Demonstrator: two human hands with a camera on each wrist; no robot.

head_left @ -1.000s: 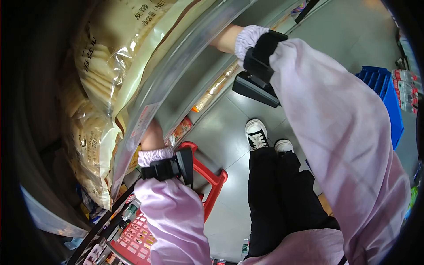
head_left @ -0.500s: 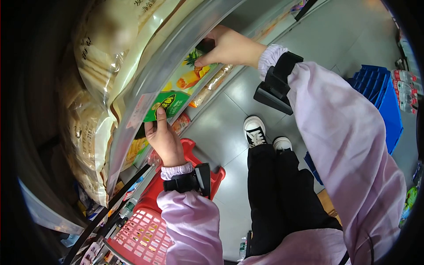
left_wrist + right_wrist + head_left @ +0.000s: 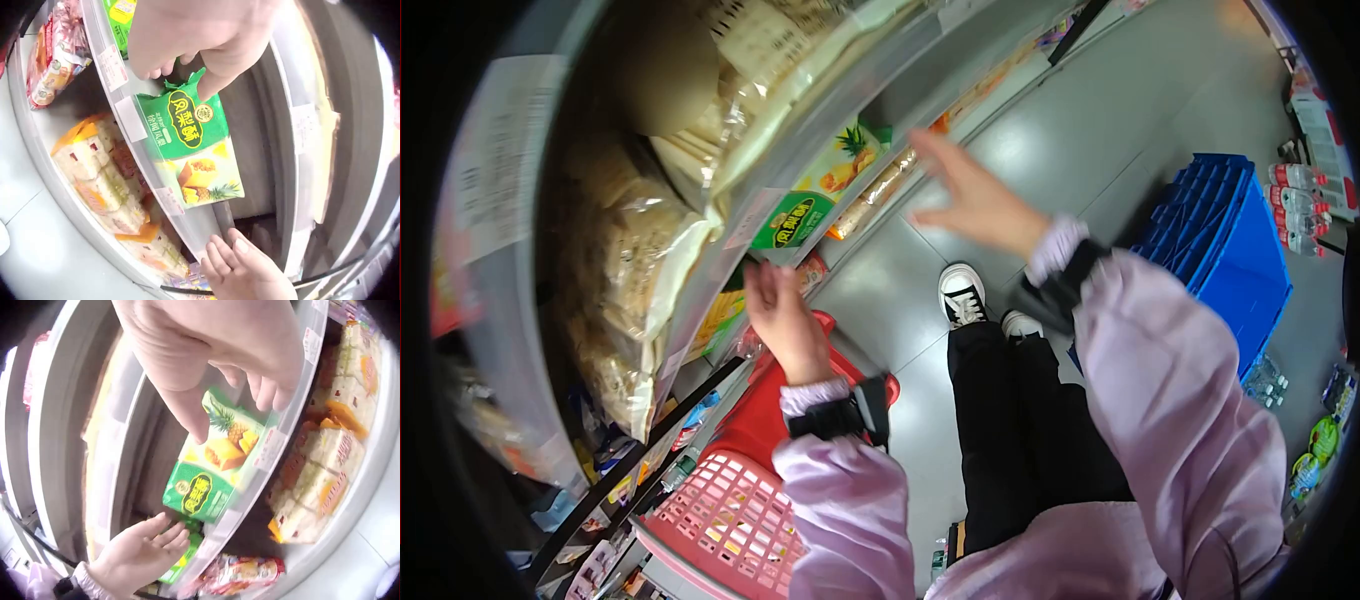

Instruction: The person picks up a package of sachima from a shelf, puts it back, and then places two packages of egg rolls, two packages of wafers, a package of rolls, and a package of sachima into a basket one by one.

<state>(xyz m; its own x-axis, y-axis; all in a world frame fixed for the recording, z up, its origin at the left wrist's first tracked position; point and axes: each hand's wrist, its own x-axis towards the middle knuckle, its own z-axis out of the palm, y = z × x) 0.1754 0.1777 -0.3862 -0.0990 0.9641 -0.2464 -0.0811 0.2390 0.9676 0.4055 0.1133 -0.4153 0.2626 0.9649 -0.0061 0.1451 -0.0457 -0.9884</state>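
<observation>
A green and yellow bag of pineapple cakes stands on a grey shelf behind its clear front strip; pineapple and pastry pictures show on it. My left hand is beside the bag's green end, its fingers loosely extended and holding nothing. To the right of the bag, my right hand is lifted off, thumb and fingers spread apart with nothing between them. In the right wrist view the right hand overlaps the bag's pineapple end, while the left hand lies palm up near the green end.
Bagged bread fills the shelf above. Packaged sandwiches and a red packet sit on the lower shelf. A red shopping basket stands at lower left, a blue crate on the floor at right, with bottles behind it.
The hands came out from behind the shelf strip, held the pineapple cake bag at both ends, then let go. The right hand has drawn back to the right; the bag stays on the shelf.
</observation>
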